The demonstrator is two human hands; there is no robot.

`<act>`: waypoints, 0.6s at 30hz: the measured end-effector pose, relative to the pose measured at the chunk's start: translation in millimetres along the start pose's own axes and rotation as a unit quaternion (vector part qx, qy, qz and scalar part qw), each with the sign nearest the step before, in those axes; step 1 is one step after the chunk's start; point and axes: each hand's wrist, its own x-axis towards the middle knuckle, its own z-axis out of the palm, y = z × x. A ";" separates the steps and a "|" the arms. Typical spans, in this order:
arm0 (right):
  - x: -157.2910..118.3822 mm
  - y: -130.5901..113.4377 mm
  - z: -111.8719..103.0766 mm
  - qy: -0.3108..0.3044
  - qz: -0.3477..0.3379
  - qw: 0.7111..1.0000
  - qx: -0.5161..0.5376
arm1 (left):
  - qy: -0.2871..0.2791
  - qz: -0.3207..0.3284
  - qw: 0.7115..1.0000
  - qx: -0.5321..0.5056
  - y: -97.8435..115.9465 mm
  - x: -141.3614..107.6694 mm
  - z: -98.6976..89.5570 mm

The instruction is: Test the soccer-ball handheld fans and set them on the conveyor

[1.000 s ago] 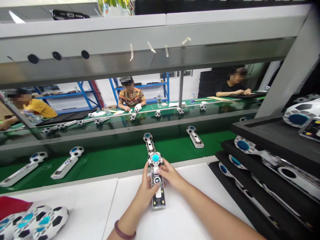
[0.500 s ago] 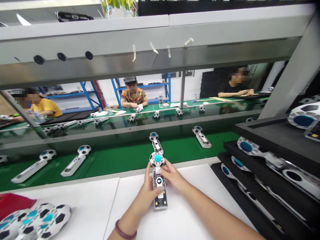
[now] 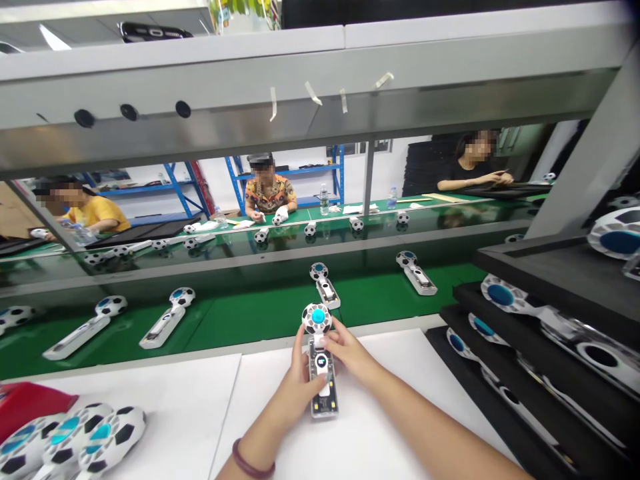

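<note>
Head view: black-and-white football-headed, clear-handled device (image 3: 321,361) kept gripped by fingers of left hand (image 3: 299,385) and right hand (image 3: 351,350); similar devices (image 3: 167,323) carried right on green belt (image 3: 250,317), handling seemingly unfinished

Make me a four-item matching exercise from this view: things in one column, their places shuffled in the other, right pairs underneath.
Things
1. Football-headed device with lit digits
2. Bracelet
3. Green belt
4. Black trays

Places
A. Stacked at the right side of the view
B. Gripped between the left hand and the right hand
C. Around the left arm
D. Just beyond the white work surface

Right pairs
1-B, 2-C, 3-D, 4-A
</note>
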 end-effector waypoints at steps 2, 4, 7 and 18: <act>0.1 0.4 -0.2 -0.003 0.002 1.000 -0.001 | 0.002 -0.004 1.000 0.001 0.5 -0.3 -0.1; 0.3 0.6 -0.2 -0.005 0.000 1.000 -0.002 | 0.002 -0.005 1.000 0.001 0.9 -0.4 -0.1; 0.5 0.6 -0.1 -0.004 -0.005 1.000 -0.005 | 0.003 -0.004 1.000 0.003 0.9 -0.6 -0.1; -1.7 -1.6 -1.7 -0.007 -0.001 1.000 0.000 | -0.005 0.007 0.997 0.082 0.9 -4.0 -2.0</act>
